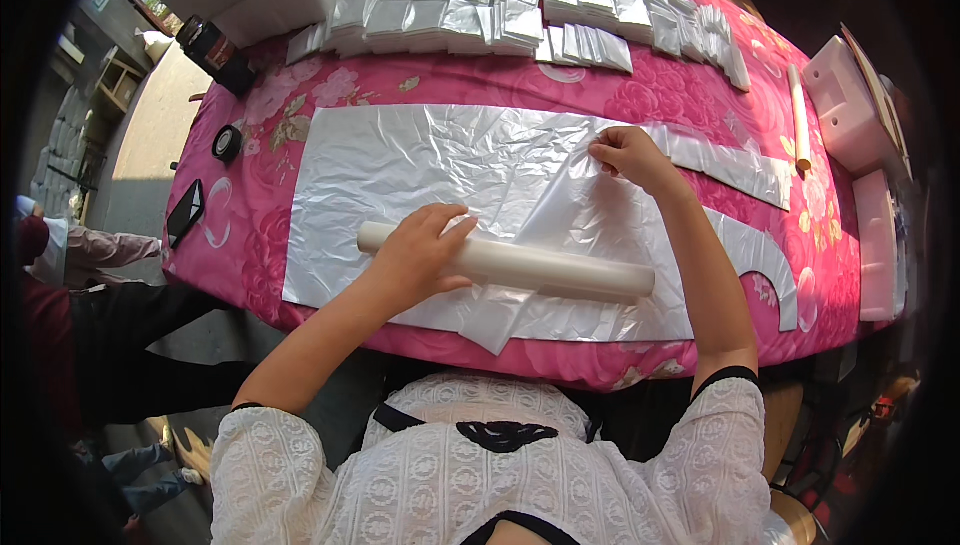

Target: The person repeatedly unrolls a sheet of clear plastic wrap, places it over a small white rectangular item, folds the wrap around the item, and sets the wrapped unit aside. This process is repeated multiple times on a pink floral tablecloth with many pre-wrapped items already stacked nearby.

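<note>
A crinkled, silvery plastic sheet [400, 160] lies spread on the table. Across its near part rests a long pale roll [560, 270], slightly slanted. My left hand [420, 253] is laid over the roll's left part, with fingers curved on its far side and the thumb on the near side. Farther back, my right hand [630, 157] pinches the edge of a thin translucent film [555, 200] between thumb and fingers. The film is pulled up in a slanting fold from the roll. One pointed flap of it [490, 320] hangs toward the near table edge.
Many flat silvery packets [440, 10] are stacked along the back. A dark jar [215, 50], a black tape roll [227, 143] and a phone [186, 212] are at the left. White foam boxes [845, 105] and a thin tube [798, 117] stand right. Another person's arm [115, 245] shows at the left.
</note>
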Demonstrator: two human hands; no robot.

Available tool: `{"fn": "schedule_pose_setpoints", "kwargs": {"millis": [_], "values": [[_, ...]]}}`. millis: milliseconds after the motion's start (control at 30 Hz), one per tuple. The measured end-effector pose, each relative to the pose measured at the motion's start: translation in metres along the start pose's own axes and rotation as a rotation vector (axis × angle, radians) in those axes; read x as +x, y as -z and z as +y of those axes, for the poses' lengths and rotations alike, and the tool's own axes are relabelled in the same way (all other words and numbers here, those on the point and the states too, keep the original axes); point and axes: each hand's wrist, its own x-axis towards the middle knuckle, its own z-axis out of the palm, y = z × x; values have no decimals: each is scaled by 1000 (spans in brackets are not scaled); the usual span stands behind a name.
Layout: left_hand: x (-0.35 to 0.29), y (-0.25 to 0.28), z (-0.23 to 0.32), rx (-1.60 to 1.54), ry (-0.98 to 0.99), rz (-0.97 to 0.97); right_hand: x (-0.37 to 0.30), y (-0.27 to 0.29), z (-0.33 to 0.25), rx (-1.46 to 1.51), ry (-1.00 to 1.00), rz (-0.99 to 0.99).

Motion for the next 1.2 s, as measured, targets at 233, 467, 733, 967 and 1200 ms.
{"fn": "schedule_pose_setpoints", "kwargs": {"millis": [233,467,733,967,1200], "values": [[-27,-46,30,-52,-339,-156,21,-12,-4,-120,-11,-35],[-43,-66,44,-85,-292,-308,29,-10,4,-69,20,141],[-50,-67,58,19,-259,-274,-102,-68,-24,-492,419,121],[-52,-67,62,57,-233,-310,-129,-71,14,-777,505,262],[-48,-72,56,11,-320,-295,-110,1,32,-853,257,621]]}}
